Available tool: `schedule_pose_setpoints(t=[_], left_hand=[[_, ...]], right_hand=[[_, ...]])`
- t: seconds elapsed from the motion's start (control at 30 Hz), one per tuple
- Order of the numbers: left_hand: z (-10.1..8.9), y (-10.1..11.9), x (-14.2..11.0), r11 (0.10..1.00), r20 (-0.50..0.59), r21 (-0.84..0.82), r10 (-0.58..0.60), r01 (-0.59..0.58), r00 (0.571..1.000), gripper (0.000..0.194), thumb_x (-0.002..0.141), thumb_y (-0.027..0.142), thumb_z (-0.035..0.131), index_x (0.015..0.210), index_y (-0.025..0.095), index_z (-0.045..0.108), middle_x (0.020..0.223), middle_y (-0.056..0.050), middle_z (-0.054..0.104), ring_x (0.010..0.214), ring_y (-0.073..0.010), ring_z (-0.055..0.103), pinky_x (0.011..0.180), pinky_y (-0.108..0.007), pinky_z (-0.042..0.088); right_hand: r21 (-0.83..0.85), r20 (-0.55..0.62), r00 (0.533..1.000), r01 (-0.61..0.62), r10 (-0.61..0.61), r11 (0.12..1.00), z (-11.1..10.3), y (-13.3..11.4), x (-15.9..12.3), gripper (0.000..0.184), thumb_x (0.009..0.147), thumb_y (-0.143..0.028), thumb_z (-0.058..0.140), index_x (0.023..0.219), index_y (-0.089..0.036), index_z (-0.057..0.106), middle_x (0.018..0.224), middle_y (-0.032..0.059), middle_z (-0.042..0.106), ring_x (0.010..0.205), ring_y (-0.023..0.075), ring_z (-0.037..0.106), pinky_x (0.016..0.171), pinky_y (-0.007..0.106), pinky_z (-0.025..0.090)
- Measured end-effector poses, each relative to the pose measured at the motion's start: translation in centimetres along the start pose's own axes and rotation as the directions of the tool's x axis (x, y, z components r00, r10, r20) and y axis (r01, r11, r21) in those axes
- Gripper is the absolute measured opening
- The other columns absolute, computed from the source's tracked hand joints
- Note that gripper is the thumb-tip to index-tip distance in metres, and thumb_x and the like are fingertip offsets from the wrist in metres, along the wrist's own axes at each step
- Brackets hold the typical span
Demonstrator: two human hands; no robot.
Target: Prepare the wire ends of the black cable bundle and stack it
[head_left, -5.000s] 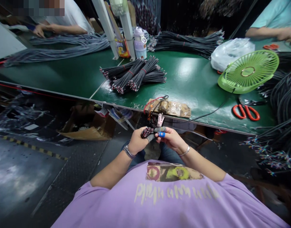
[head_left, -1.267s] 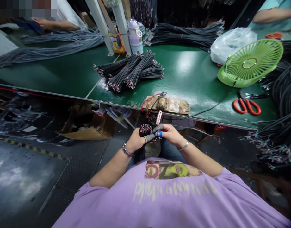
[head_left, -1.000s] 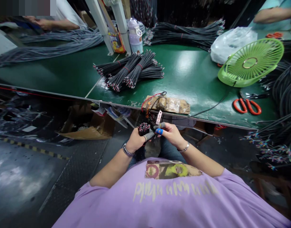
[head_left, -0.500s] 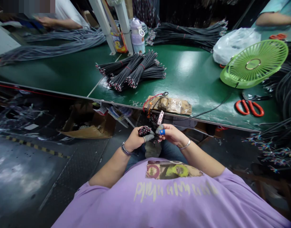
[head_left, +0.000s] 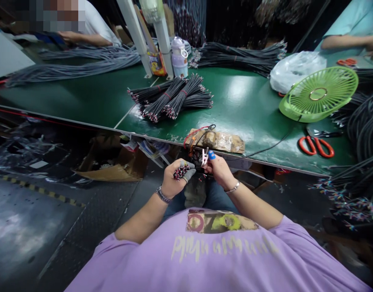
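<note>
My left hand [head_left: 174, 178] is wrapped round a bundle of thin black cables [head_left: 181, 172]. Their red and white wire ends face up towards me, and grey covers sit on the thumb and a finger. Close by on the right, my right hand [head_left: 218, 170] is closed at the fingertips on a black cable that spans the gap between the hands; its far end is hard to make out. Blue tape wraps the right thumb. Beside that thumb stands a small pink clip [head_left: 204, 157], just off the table's front edge. Whether the fingers touch the clip is unclear.
A taped cardboard piece [head_left: 226, 141] with wires lies at the edge of the green table [head_left: 250, 113]. Beyond are tied cable bundles [head_left: 174, 97], a bottle [head_left: 179, 59], a green fan [head_left: 318, 94] and red-handled scissors [head_left: 316, 147]. Two co-workers sit across.
My right hand has moved slightly up and away from the left thumb, its blue-taped thumb now beside the pink clip. My left hand has turned, tilting the bundle's ends towards me.
</note>
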State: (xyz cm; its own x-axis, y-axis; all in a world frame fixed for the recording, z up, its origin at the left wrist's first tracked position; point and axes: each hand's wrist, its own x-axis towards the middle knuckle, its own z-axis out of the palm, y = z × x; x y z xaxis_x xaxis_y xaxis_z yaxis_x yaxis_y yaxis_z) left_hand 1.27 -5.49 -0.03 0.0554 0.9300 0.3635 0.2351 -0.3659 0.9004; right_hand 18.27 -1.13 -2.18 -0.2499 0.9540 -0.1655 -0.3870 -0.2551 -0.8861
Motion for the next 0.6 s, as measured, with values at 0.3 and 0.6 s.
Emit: schedule_pose_setpoints(t=[0.3, 0.6], left_hand=[[0.6, -0.3, 0.0, 0.997, 0.000, -0.026, -0.066, 0.066, 0.998, 0.012, 0.071, 0.020, 0.071, 0.082, 0.015, 0.067, 0.079, -0.003, 0.065, 0.073, -0.0143, 0.061, 0.070, -0.026, 0.049], [0.8, -0.3, 0.1, 0.995, 0.006, 0.003, -0.097, 0.097, 0.995, 0.013, 0.072, 0.023, 0.070, 0.082, 0.016, 0.067, 0.079, -0.004, 0.065, 0.073, -0.0148, 0.062, 0.071, -0.026, 0.050]], right_hand=[[0.331, 0.020, 0.966, -0.250, 0.258, 0.910, 1.1, -0.2, 1.0, 0.042, 0.074, -0.060, 0.062, 0.075, -0.017, 0.061, 0.064, -0.0010, 0.064, 0.046, 0.0060, 0.050, 0.048, 0.020, 0.047], [0.382, -0.002, 0.955, -0.272, 0.295, 0.883, 1.4, -0.2, 0.8, 0.044, 0.078, -0.061, 0.056, 0.077, -0.017, 0.061, 0.062, -0.0004, 0.064, 0.051, 0.0086, 0.056, 0.048, 0.020, 0.048]])
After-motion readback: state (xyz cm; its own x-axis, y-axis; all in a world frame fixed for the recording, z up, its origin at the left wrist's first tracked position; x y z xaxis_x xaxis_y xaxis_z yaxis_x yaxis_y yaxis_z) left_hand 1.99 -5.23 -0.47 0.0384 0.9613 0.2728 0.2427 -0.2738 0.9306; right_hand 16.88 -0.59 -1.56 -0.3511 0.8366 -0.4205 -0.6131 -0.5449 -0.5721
